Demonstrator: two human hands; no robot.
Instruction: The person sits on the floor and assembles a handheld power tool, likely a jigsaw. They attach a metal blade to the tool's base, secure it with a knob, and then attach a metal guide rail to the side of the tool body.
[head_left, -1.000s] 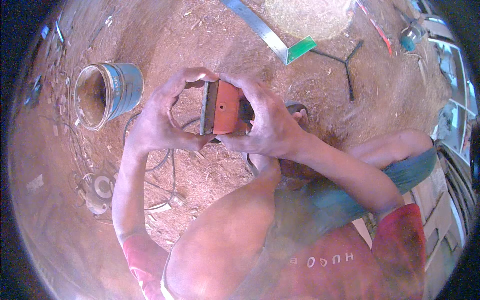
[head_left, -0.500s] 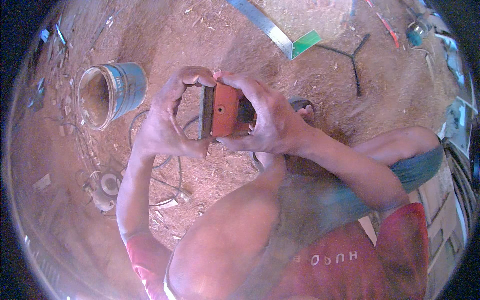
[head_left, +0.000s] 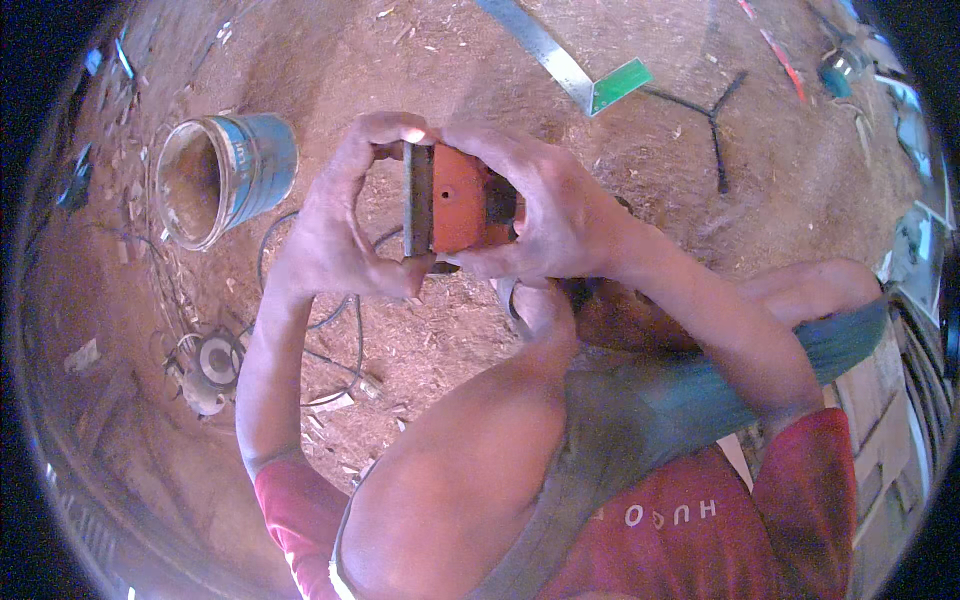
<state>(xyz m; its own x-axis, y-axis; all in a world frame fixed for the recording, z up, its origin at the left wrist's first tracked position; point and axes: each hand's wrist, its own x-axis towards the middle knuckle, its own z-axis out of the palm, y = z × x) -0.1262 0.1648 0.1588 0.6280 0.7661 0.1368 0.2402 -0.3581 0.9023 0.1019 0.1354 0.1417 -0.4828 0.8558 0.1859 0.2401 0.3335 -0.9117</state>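
Observation:
Between my two hands is an orange block-like piece [head_left: 458,205] with a small dark hole in its face. Along its left side runs a dark flat bar [head_left: 418,200]; I cannot tell what kind of tool the whole is. My left hand [head_left: 335,215] is curved in a C, its fingertips at the bar's far end and its thumb at the near end. From the other side my right hand [head_left: 575,205] clasps the orange body, fingers at the far edge and thumb at the near edge. A dark part of the piece is partly hidden inside the right hand.
A blue bucket [head_left: 262,165] lies tipped at the left. Below it sit an angle grinder [head_left: 212,365] and a dark cord [head_left: 358,340]. A try square with a green stock [head_left: 620,88] and a dark forked rod [head_left: 716,135] lie on the chip-strewn ground [head_left: 450,330] beyond my hands.
Both hands and the orange piece have shifted slightly away from me. The grip around it looks much the same, and the view has moved a little.

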